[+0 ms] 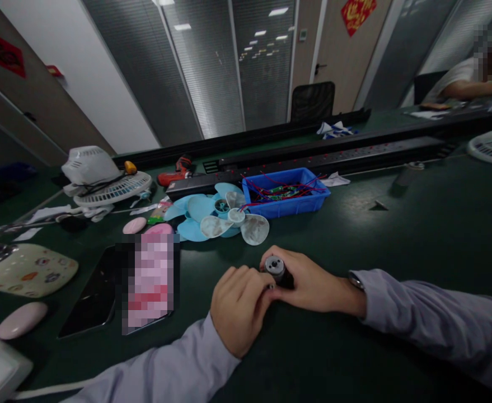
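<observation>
Tabletop point(355, 235): dark green, beneath the blue bin point(287, 209). Bin: red wires point(304, 183) inside. Fan blades point(199, 208): blue and grey, left of bin, crowding that side. Right hand point(308, 280): near side of bin, grip wrapped round cylinder point(275, 265). Left hand point(237, 305): beside it, curled; whether holding anything, cannot tell. Cylinder: metal-topped, near side of bin; presumably hefty, stiff, slick, best held by its walls.

Left hand point(236, 308) curled knuckles up, right hand point(307, 280) rounded, hands close together, forearms point(430, 319) angled inward
</observation>
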Motion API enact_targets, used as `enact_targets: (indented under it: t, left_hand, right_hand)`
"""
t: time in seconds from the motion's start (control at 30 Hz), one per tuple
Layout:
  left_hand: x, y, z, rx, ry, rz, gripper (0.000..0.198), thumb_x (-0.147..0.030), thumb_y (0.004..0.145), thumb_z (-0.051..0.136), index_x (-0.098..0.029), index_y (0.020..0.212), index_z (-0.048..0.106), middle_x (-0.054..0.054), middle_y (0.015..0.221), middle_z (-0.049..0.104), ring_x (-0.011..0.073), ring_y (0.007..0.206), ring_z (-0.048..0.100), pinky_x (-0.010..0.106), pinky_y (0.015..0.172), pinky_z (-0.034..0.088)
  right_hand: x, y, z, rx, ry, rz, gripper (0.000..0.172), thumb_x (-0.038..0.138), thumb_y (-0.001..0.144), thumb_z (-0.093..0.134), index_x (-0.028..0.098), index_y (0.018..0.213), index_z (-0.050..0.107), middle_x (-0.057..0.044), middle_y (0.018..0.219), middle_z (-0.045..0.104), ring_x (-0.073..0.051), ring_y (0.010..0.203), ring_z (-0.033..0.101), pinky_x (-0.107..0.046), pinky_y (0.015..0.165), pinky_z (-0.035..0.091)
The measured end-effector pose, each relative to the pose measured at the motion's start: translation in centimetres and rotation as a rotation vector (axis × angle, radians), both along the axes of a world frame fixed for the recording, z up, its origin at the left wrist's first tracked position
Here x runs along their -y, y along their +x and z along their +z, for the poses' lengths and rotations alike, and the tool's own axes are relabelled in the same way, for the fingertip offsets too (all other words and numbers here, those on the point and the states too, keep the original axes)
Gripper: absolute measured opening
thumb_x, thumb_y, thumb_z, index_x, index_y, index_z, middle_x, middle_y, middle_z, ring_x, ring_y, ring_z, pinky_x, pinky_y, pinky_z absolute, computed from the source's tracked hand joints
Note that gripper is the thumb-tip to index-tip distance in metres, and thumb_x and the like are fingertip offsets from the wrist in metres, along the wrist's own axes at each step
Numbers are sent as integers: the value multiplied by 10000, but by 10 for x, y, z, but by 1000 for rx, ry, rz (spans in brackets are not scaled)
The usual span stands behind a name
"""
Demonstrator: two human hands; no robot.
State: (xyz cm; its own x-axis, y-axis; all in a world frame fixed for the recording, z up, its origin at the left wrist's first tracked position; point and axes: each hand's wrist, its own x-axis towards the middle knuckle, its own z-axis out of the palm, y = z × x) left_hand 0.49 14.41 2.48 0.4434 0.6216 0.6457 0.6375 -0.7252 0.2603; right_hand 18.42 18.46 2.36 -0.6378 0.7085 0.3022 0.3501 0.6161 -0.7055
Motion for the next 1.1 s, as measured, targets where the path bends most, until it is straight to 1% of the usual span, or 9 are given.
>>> enact_targets:
  t: [0.13, 0.2, 0.27, 0.37, 0.57, 0.73, 0.83, 0.97, 1.1]
  left_hand:
    - [-14, 4, 3, 247, 0, 76, 89, -182, 924, 500, -184, 910, 588, 30, 810, 659, 166, 737, 565, 304, 667, 408]
    - [-20, 6, 3, 309, -19, 69, 74, -162, 905, 535, -185, 911, 604, 30, 842, 667, 168, 786, 571, 310, 709, 430]
    - [-24, 8, 3, 342, -29, 25, 70, -155, 888, 565, -187, 901, 626, 23, 827, 667, 168, 800, 567, 318, 730, 435]
    - [-27, 11, 3, 365, -44, -29, 54, -174, 871, 598, -185, 871, 650, 17, 774, 653, 170, 782, 552, 329, 729, 432]
    - [-27, 11, 3, 380, -96, -52, 51, -224, 843, 645, -195, 822, 681, 17, 737, 617, 171, 773, 537, 323, 702, 433]
    - [-26, 12, 4, 388, -116, -44, 58, -236, 839, 650, -210, 843, 701, 14, 741, 600, 163, 757, 537, 317, 689, 441]
    - [-26, 12, 4, 414, -173, -30, 86, -237, 859, 622, -201, 833, 696, 15, 733, 603, 162, 751, 539, 316, 690, 438]
    - [-29, 10, 4, 393, -249, -33, 134, -251, 881, 593, -195, 824, 701, 18, 714, 600, 163, 743, 532, 317, 690, 426]
    - [-29, 9, 4, 367, -247, -52, 128, -252, 869, 608, -203, 860, 725, 23, 708, 617, 166, 728, 537, 320, 680, 424]
  right_hand:
    - [0, -1, -4, 7, 15, -24, 253, 162, 782, 632, 180, 995, 498, -37, 926, 588, -181, 825, 579, -293, 714, 472]
    - [-1, -1, -7, 10, 30, -35, 256, 177, 782, 635, 176, 999, 499, -42, 931, 584, -186, 830, 578, -306, 725, 478]
    - [-1, -1, -8, 12, 47, -31, 263, 173, 780, 630, 172, 1011, 505, -50, 949, 579, -193, 845, 577, -323, 752, 483]
    - [-1, -1, -6, 18, 49, -13, 243, 152, 778, 618, 176, 998, 518, -51, 959, 572, -197, 863, 576, -335, 778, 485]
    - [-2, -1, -4, 7, 45, 10, 192, 126, 774, 602, 189, 935, 520, -24, 908, 552, -178, 826, 563, -305, 732, 481]
    - [-2, -1, -5, -6, 33, 19, 213, 109, 769, 601, 191, 955, 535, -18, 915, 551, -169, 826, 562, -293, 731, 479]
    - [-2, -1, -4, -9, 31, 11, 199, 114, 767, 606, 189, 938, 539, -18, 901, 553, -168, 806, 561, -292, 714, 477]
    - [-2, -2, -4, -10, 44, 2, 250, 107, 763, 606, 183, 994, 547, -20, 902, 560, -170, 812, 560, -296, 725, 473]
    - [-2, -2, -4, -15, 46, 18, 233, 97, 763, 600, 183, 976, 560, -25, 911, 567, -174, 834, 563, -305, 750, 480]
